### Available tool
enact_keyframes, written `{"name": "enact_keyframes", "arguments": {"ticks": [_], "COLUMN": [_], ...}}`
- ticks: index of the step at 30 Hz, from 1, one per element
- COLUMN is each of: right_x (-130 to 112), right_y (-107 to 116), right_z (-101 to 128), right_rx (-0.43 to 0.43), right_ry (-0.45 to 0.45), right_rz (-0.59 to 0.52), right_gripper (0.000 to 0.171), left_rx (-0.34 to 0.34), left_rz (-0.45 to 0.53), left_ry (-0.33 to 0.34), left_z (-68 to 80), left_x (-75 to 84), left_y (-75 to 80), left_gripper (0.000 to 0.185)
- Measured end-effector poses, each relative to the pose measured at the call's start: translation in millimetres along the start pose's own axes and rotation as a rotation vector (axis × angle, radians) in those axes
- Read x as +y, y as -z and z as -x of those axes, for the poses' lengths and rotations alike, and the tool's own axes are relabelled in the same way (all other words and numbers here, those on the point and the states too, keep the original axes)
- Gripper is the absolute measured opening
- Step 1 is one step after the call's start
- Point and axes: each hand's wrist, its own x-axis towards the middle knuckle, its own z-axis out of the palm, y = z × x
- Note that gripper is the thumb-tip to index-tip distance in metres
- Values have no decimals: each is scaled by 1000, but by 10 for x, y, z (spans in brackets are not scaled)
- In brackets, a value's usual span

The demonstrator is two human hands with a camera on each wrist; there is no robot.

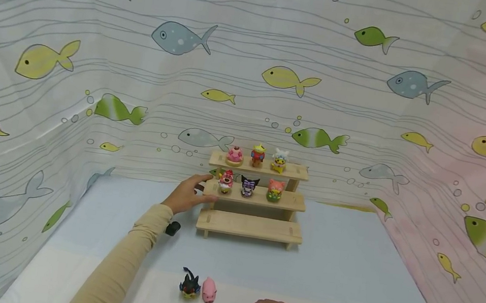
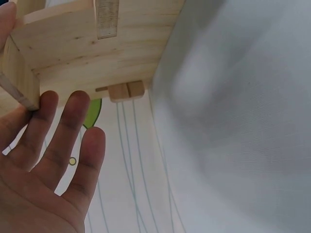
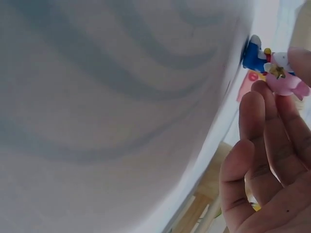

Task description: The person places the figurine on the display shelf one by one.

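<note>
From my remote seat I can read no text, label, brand, number or sign in any of the three views. The fish-patterned curtain [image 1: 280,77] carries only drawn fish, bubbles and wavy lines, and the wooden step shelf [image 1: 250,225] shows bare wood with no marking. The small figurines [image 1: 249,185] on the shelf are too small for me to tell whether any lettering stands on them.
</note>
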Motion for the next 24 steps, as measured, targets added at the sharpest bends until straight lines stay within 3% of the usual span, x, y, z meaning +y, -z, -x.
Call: {"name": "enact_keyframes", "arguments": {"ticks": [7,14,24], "right_x": [-53,-16,7], "right_y": [69,163,512], "right_z": [-61,-144,-333], "right_rx": [55,156,308], "right_ry": [-32,12,38], "right_rz": [22,100,181], "right_gripper": [19,23,27], "left_rx": [4,-1,8], "left_rz": [5,1,14], "left_ry": [-5,14,8], "left_z": [4,11,2], "left_x": [-7,-23,-4], "left_y": [-4,1,-4], "left_gripper": [90,90,89]}}
